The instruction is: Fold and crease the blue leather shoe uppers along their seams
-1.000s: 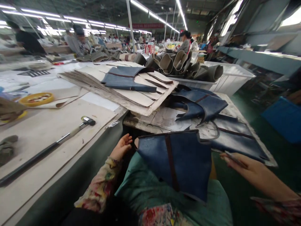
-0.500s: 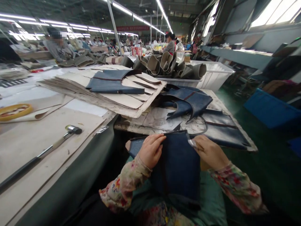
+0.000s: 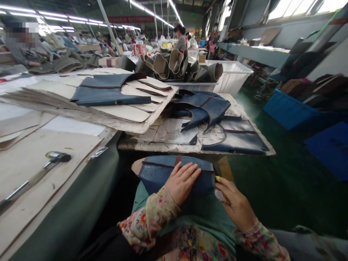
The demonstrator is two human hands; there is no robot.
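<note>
A blue leather piece [image 3: 160, 170] with a dark seam and a brown strip lies across my lap on a green cloth [image 3: 201, 217]. Pale lining or backing shows at its left tip. My left hand [image 3: 182, 183] rests flat on the leather, fingers stretched out over the seam. At the piece's right end is my right hand [image 3: 235, 203], its fingers curled around a small whitish tool [image 3: 219, 195] whose exact kind I cannot make out. Something yellow [image 3: 218, 178] covers a fingertip of that hand.
A hammer [image 3: 58, 157] lies on the left table. Ahead, a blue leather piece [image 3: 100, 88] tops stacked pale sheets [image 3: 136, 114]; more blue pieces [image 3: 206, 105] lie on a board [image 3: 163, 145]. Grey-green rolled pieces [image 3: 163, 65] and blue bins [image 3: 288, 112] stand beyond. Two co-workers are farther off.
The blue leather piece has turned and flattened, its seam now running crosswise. My left hand has spread flat on it; my right hand has moved lower along its right end. The view has swung right.
</note>
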